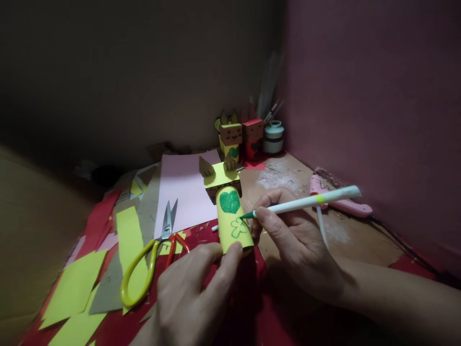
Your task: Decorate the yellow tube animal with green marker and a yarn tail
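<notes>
My left hand [201, 288] grips the lower end of a yellow paper animal figure [225, 233], thumb on its near edge. The figure has a tube body, a boxy head and brown ears, and it tilts away from me. A filled green heart is on the tube, and below it is an outlined green clover-like shape. In my right hand [291, 235] is a white felt-tip pen [302, 204], pinched between thumb and fingers. Its green tip meets the outline's upper right edge. Scissors [166, 233] with yellow and red handles lie open left of the figure.
Pink paper [187, 187] lies behind the figure, and yellow scraps [77, 286] cover the left side. A brown-faced figure [231, 134], a red figure [253, 137] and a pale jar [273, 138] stand at the back. A pink glue gun [347, 205] with a cord lies right.
</notes>
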The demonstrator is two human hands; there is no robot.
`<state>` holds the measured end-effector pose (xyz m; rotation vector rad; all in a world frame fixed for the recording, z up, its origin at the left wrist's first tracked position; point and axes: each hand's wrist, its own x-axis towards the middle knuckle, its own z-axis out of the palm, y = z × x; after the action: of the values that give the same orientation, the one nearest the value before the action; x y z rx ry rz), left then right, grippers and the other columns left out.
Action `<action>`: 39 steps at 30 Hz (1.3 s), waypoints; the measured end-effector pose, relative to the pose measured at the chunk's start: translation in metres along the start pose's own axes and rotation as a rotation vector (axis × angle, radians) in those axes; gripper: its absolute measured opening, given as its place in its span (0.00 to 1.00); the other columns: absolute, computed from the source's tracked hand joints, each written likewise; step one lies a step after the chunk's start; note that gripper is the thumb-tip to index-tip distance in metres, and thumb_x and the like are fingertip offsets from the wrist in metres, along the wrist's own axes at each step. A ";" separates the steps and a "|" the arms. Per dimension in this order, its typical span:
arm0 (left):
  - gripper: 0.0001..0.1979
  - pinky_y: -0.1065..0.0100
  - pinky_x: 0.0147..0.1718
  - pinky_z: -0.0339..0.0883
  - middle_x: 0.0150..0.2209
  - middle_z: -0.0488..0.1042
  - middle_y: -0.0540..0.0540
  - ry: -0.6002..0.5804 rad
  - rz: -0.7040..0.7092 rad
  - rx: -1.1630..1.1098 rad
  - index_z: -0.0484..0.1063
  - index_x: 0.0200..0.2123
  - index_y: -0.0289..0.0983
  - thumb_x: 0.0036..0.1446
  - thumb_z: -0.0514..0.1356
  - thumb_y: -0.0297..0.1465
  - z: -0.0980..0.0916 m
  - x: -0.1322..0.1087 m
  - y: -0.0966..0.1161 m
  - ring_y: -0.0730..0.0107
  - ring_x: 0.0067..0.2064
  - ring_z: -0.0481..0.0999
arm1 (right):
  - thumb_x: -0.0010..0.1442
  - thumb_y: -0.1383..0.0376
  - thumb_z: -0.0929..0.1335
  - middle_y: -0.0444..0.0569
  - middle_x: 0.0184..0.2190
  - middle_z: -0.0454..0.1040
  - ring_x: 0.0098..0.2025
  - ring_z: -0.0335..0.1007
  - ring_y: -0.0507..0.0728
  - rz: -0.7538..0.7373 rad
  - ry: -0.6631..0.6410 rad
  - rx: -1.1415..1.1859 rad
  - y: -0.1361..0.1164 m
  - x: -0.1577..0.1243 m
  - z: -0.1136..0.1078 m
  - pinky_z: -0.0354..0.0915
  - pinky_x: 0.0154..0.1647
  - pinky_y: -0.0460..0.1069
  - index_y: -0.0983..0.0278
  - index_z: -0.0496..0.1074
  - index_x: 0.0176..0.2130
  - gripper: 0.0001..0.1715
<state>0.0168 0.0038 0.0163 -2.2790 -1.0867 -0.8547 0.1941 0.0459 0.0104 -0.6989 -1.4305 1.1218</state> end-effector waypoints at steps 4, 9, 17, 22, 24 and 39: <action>0.12 0.77 0.27 0.65 0.31 0.78 0.51 -0.005 0.003 0.013 0.69 0.46 0.38 0.71 0.46 0.27 0.000 0.000 0.001 0.79 0.28 0.76 | 0.70 0.61 0.63 0.40 0.28 0.69 0.31 0.68 0.51 0.018 0.008 0.017 0.000 0.000 0.000 0.66 0.33 0.47 0.59 0.65 0.39 0.07; 0.12 0.76 0.27 0.65 0.31 0.77 0.50 0.007 0.002 -0.020 0.70 0.46 0.37 0.71 0.47 0.25 0.002 -0.003 0.001 0.78 0.28 0.75 | 0.70 0.61 0.63 0.41 0.29 0.69 0.31 0.67 0.51 -0.019 -0.017 -0.031 0.000 -0.001 -0.001 0.65 0.33 0.47 0.60 0.66 0.38 0.07; 0.12 0.76 0.26 0.65 0.31 0.76 0.49 0.013 0.012 -0.012 0.70 0.46 0.36 0.70 0.48 0.24 0.002 -0.002 -0.001 0.78 0.28 0.74 | 0.69 0.61 0.63 0.41 0.28 0.69 0.31 0.68 0.51 -0.009 0.013 -0.011 0.001 0.000 0.001 0.65 0.32 0.47 0.59 0.66 0.38 0.06; 0.12 0.75 0.28 0.65 0.33 0.77 0.48 0.012 0.020 -0.030 0.71 0.47 0.35 0.70 0.48 0.24 0.002 -0.003 -0.001 0.77 0.30 0.74 | 0.70 0.61 0.63 0.41 0.29 0.68 0.31 0.67 0.50 -0.017 -0.010 -0.012 0.002 0.000 0.000 0.65 0.32 0.47 0.59 0.66 0.38 0.07; 0.12 0.75 0.28 0.65 0.32 0.77 0.48 0.001 0.018 -0.033 0.71 0.47 0.35 0.70 0.48 0.24 0.003 -0.004 -0.001 0.77 0.30 0.74 | 0.70 0.61 0.63 0.41 0.29 0.68 0.31 0.66 0.50 -0.020 -0.006 -0.026 0.002 0.001 0.000 0.65 0.34 0.47 0.60 0.66 0.37 0.08; 0.12 0.75 0.29 0.64 0.34 0.75 0.47 0.014 0.020 -0.058 0.71 0.47 0.34 0.70 0.48 0.23 0.004 -0.005 -0.002 0.77 0.32 0.73 | 0.70 0.60 0.62 0.41 0.30 0.67 0.31 0.65 0.51 -0.036 -0.019 -0.073 0.002 0.001 -0.001 0.63 0.32 0.49 0.59 0.66 0.39 0.07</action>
<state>0.0144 0.0047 0.0109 -2.3238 -1.0436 -0.9044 0.1948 0.0476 0.0085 -0.7130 -1.5004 1.0550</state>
